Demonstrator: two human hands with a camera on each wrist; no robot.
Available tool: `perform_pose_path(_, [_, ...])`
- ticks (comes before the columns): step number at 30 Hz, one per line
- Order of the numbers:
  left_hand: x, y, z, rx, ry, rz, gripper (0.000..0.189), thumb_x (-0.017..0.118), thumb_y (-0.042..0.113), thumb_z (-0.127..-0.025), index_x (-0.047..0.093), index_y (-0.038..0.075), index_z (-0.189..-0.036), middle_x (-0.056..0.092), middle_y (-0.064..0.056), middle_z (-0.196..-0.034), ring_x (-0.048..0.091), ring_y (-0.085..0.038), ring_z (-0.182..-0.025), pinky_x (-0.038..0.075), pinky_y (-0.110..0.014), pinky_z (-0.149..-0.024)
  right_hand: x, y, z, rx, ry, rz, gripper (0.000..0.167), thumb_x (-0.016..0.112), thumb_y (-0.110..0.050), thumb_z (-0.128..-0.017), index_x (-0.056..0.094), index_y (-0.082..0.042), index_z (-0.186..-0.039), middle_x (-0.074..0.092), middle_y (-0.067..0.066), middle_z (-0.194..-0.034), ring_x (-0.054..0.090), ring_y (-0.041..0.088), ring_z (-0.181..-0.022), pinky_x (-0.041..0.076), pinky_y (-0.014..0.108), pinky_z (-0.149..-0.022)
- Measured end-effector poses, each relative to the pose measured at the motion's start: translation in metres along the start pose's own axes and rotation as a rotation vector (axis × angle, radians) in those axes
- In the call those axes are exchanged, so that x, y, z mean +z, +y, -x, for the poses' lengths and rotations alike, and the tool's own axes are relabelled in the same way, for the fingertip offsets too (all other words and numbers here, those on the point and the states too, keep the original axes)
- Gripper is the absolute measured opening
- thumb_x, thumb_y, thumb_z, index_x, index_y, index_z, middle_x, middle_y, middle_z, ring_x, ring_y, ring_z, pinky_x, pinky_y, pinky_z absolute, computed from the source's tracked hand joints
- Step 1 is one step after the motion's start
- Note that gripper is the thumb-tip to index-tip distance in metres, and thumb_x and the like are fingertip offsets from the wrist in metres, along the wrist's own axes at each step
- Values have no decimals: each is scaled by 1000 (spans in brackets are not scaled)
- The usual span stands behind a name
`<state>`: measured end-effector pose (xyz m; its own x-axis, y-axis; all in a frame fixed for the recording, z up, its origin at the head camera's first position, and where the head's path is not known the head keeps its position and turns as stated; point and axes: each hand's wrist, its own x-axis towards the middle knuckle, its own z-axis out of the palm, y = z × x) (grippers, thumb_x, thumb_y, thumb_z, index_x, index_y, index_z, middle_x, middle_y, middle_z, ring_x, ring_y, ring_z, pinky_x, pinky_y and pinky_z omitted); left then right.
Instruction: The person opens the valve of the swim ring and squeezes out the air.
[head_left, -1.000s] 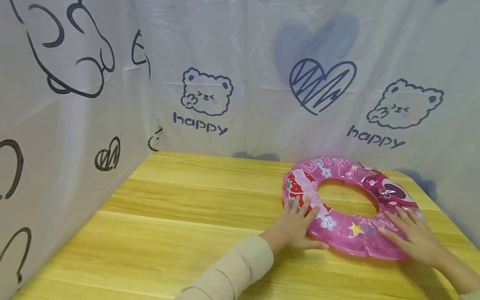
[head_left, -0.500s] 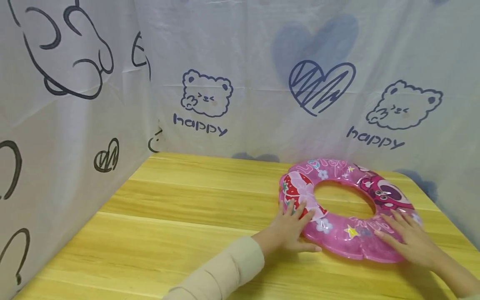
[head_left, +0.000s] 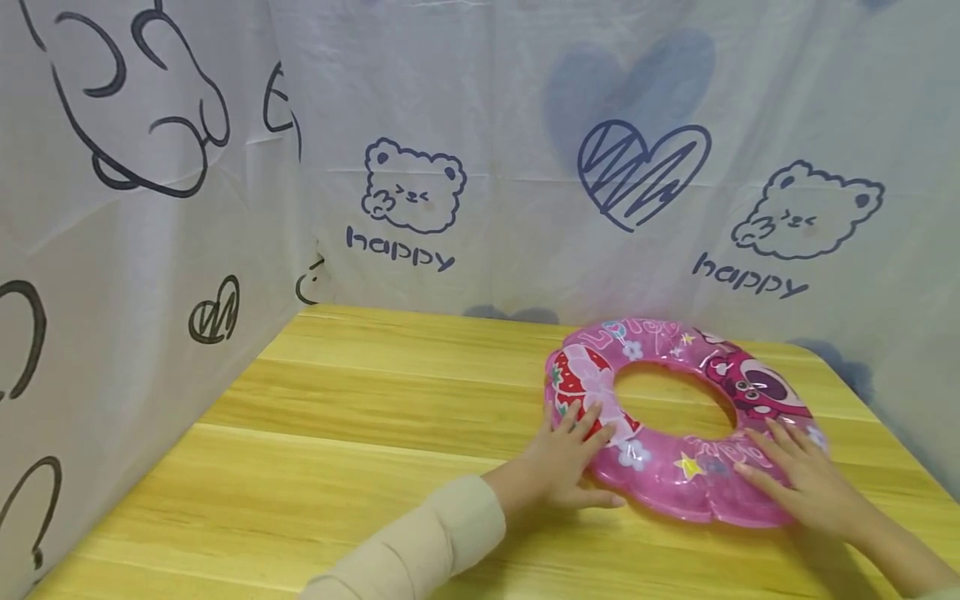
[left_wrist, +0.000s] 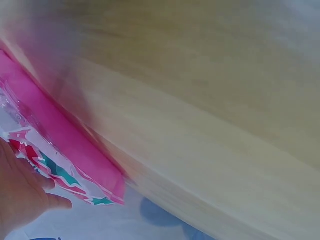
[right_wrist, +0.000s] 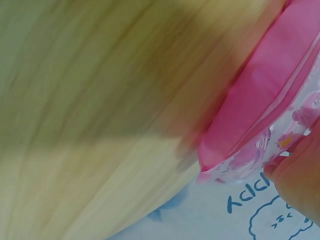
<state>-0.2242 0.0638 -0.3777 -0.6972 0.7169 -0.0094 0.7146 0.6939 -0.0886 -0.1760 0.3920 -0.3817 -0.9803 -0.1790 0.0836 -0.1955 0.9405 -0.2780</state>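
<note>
A pink inflatable swim ring (head_left: 675, 492) lies flat on the right part of the table, printed with strawberries, flowers, stars and a pink bear. My left hand (head_left: 562, 462) rests on its near left side with fingers spread over the strawberry print, the thumb pointing right along the ring's near edge. On the near right side rests my right hand (head_left: 813, 483), its fingers extended over the lettering. In the left wrist view the ring's pink side wall (left_wrist: 65, 135) stands beside the fingers. The right wrist view shows the opposite side wall (right_wrist: 255, 90) by the right hand (right_wrist: 300, 175).
The yellow wood-grain table (head_left: 337, 467) extends to the left of the ring. White cloth (head_left: 517, 233) with bear and heart drawings hangs behind the table, and another printed cloth (head_left: 150, 250) hangs along the left side.
The swim ring has slid a little to the left and slightly nearer across the table. Both hands have moved left together with it, staying on its near side.
</note>
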Motion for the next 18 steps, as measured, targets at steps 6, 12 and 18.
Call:
perform_pose_path(6, [2, -5, 6, 14, 15, -6, 88, 32, 76, -83, 9, 24, -151, 4, -5, -158, 8, -31, -145, 12, -57, -114, 2, -6, -2, -18, 11, -3, 67, 48, -42, -93, 37, 9, -135, 19, 41, -142, 9, 61, -130, 11, 78, -93])
perform_pose_path(12, [1, -11, 14, 15, 5, 27, 87, 33, 74, -84, 9, 24, -151, 3, -5, -158, 6, -32, -145, 11, -56, -115, 4, -14, -5, -38, 25, -6, 66, 49, -41, -93, 39, 8, -135, 20, 41, -142, 11, 61, -129, 12, 77, -94])
perform_pose_path(18, [0, -18, 22, 28, 13, 43, 87, 35, 73, -84, 9, 22, -151, 2, -6, -158, 5, -33, -145, 11, -55, -115, 6, -22, -7, -30, 9, -11, 67, 49, -43, -93, 37, 5, -137, 19, 40, -143, 11, 60, -130, 11, 78, -93])
